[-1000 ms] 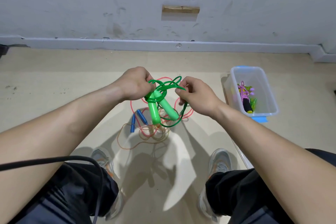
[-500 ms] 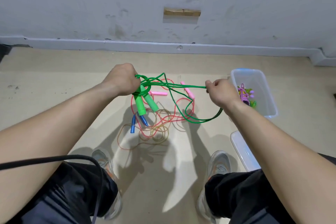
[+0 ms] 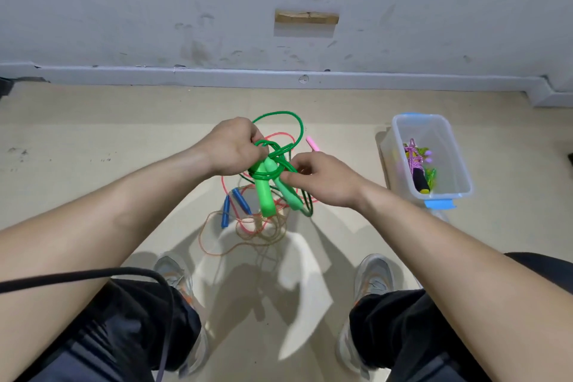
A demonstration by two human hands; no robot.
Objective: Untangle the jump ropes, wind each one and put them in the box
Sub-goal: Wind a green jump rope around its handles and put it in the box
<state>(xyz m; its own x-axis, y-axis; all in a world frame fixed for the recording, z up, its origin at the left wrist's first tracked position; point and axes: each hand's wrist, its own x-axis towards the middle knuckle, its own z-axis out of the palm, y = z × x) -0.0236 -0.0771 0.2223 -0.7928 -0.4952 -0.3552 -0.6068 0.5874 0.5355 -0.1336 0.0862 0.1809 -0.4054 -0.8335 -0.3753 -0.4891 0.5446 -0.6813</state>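
Two smooth green handles, glossy cord looped, left hand gripping.

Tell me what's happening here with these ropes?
A person is winding the green jump rope: the left hand grips its two handles, cord looped round them, and the right hand pinches the cord beside them. A blue-handled rope and a pink-handled rope lie tangled on the floor below. The clear box on the right already holds one wound rope.

Pink handle partly hidden behind right hand.
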